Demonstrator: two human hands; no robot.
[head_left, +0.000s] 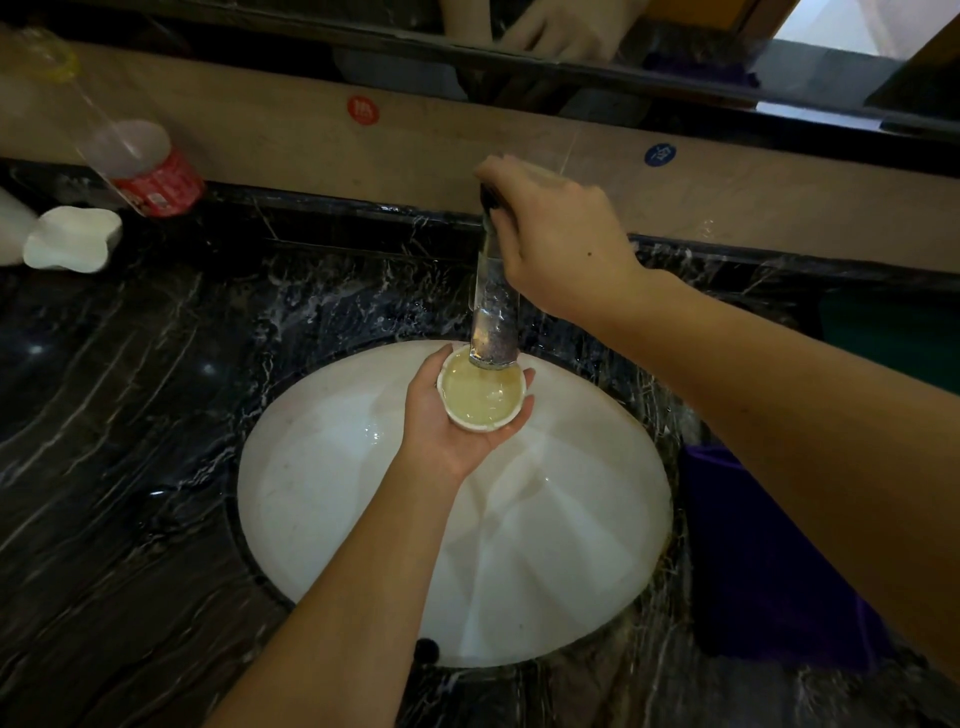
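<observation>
Washbasin seen from above. The left hand, palm up, cups a small white bowl of pale yellow liquid, fingers lightly curled beneath it and thumb along its rim. The bowl sits at the basin's 12 o'clock edge, directly under the tap's spout. The right hand grips the top of the tap, fingers curled over it. On the wall panel, a round red sticker at 11 o'clock and a round blue sticker at 1 o'clock each carry one white Chinese character, too blurred to read with certainty. At 10 o'clock on the black marble counter lies a clear plastic bottle; the print on its red label is illegible. A purple cloth lies at 4 o'clock.
</observation>
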